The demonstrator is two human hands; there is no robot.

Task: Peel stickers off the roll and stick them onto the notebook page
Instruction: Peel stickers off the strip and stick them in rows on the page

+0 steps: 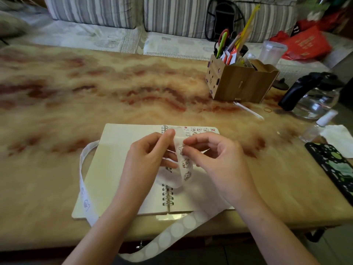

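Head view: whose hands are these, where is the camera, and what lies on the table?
No machine here: a person wears one camera on the head, looking down at their own hands. The left hand pinches the top of a sticker strip; the right hand pinches a cartoon sticker on it. Beneath lies an open spiral notebook, stickers already along its right page's top. The marbled table also holds a wooden pen organiser, a glass kettle and a phone.

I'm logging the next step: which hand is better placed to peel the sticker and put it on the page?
Right, probably. The right hand pinches a sticker on the strip, and the page with stickers lies on its side. The left hand grips the strip, holding it up.
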